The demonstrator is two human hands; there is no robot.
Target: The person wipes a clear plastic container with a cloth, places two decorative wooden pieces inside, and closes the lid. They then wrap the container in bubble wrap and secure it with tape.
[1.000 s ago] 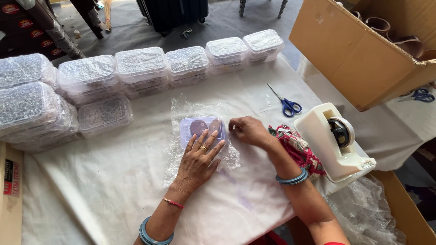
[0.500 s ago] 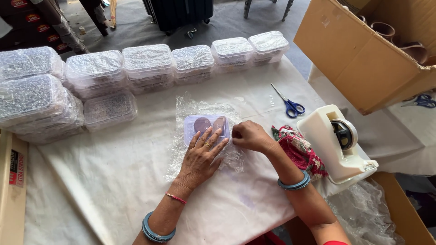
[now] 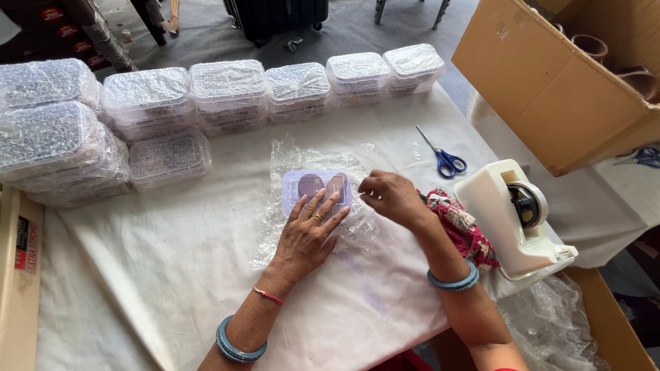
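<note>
A small clear plastic box (image 3: 315,185) with two dark round items inside lies on a sheet of bubble wrap (image 3: 302,154) spread over the white table cover. My left hand (image 3: 309,233) rests flat on the wrap, fingers spread, fingertips on the box's near edge. My right hand (image 3: 388,198) is at the box's right side, fingers pinched on what looks like a small strip of clear tape or the wrap's edge; which one I cannot tell.
Several bubble-wrapped boxes (image 3: 227,93) line the table's far edge and pile at the left (image 3: 51,148). Blue-handled scissors (image 3: 443,159) lie right of the wrap. A white tape dispenser (image 3: 515,216) and a red patterned cloth (image 3: 460,227) sit at the right. A cardboard carton (image 3: 550,82) stands beyond.
My left hand has slid back a little toward me, uncovering more of the box. My right hand stays at the box's right side.
</note>
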